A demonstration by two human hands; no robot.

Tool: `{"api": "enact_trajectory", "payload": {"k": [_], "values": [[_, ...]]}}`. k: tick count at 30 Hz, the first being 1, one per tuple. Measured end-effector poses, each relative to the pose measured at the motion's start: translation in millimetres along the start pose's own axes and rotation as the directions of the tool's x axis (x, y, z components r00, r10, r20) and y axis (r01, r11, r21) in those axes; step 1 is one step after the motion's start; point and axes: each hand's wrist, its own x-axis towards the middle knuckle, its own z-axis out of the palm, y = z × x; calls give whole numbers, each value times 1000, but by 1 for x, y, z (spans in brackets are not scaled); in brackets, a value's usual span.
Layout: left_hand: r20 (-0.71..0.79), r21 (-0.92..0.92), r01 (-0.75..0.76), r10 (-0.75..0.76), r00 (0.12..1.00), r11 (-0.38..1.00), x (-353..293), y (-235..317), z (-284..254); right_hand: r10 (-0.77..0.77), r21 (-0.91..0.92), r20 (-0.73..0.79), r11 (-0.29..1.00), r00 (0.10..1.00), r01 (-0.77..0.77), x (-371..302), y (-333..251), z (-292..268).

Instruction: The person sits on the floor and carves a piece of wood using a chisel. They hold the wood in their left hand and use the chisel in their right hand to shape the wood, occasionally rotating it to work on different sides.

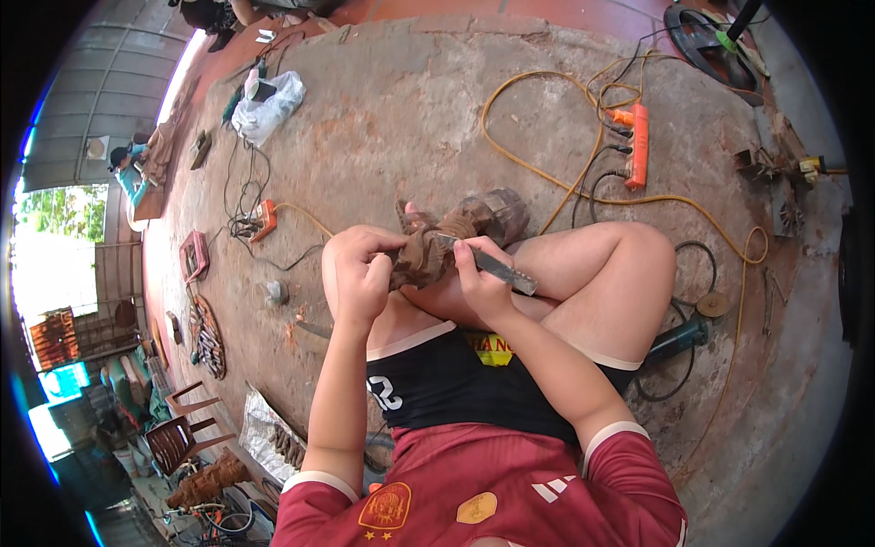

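A brown carved wooden piece [427, 257] rests over my crossed legs, with a darker rounded block [499, 215] at its far right end. My right hand [485, 284] is closed around a flat grey metal blade-like tool [507, 272], thumb pressed along it. The tool's narrow end reaches the wood at the upper left, and its wide end sticks out past my fingers at the lower right. At the wood's left side my left hand [363, 266] is closed in a fist. Something dark shows at its fingers, too small to name.
Beyond my right knee lies an orange power strip [640, 146] with plugs and a looped yellow cord [497, 137]. A green power tool [674, 339] is beside my right thigh. To the left are a plastic bag [269, 108], a tool roll [208, 337] and a brown chair [173, 444]. Another person [137, 178] sits farther off.
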Motion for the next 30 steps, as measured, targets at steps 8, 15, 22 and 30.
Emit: {"api": "enact_trajectory", "payload": {"k": [8, 15, 22, 30], "values": [[-79, 14, 63, -62, 995, 998, -9, 15, 3, -41, -19, -52, 999, 998, 40, 0, -3, 0], [-41, -64, 84, -86, 995, 994, -11, 17, 6, 37, -12, -150, 999, 988, -39, -4, 9, 3], [-47, -124, 291, -299, 953, 949, -24, 27, 15, -12, -27, -139, 1000, 990, 8, -6, -8, 5], [-86, -102, 298, -306, 948, 949, -46, 34, 25, -85, -254, -174, 966, 981, 39, 0, 1, -9]]}}
